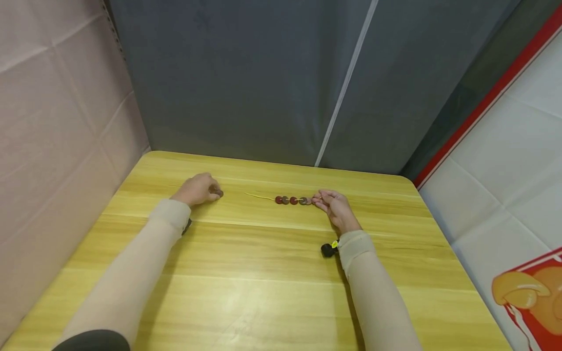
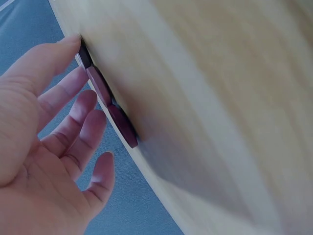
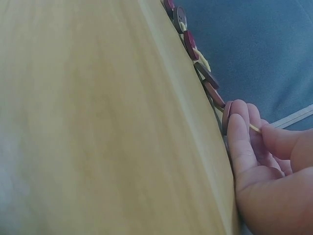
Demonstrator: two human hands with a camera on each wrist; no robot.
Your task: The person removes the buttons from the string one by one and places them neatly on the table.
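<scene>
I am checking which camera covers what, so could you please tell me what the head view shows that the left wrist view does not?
Only the head view shows the right hand pinching the end of a thin cord strung with a row of buttons, plus both sleeves and the grey curtain. Only the left wrist view shows, close up, three loose dark red buttons lying at the fingertips. Both show the left hand and the yellow wooden table.

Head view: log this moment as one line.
left hand: fingers on loose buttons | right hand: pinches cord end | threaded buttons: in a row on cord | table: bears all
</scene>
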